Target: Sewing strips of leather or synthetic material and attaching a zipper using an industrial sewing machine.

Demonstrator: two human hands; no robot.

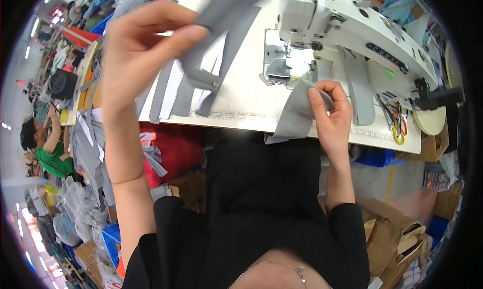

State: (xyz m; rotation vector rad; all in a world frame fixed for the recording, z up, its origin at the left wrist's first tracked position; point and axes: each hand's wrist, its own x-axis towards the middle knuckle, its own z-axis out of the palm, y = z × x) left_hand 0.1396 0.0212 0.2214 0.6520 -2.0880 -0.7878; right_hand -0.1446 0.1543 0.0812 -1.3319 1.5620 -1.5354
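My left hand [143,55] is raised over the left of the white sewing table [246,95], pinching a dark grey fabric strip [221,24] between thumb and fingers; both are blurred by motion. Below that strip lie several grey and white fabric strips [181,95], partly covered. My right hand [334,115] grips a lighter grey fabric piece [294,113] at the table's front edge. Its lower end hangs slightly over the edge, and its upper end lies just in front of the needle area of the white sewing machine [352,24].
Scissors [397,130] with coloured handles lie at the table's right, near a long grey fabric piece [359,97]. Cardboard boxes [387,233] stand on the floor at right. Red cloth [176,148] sits under the table's left side. Far left, a person in green [53,155] works.
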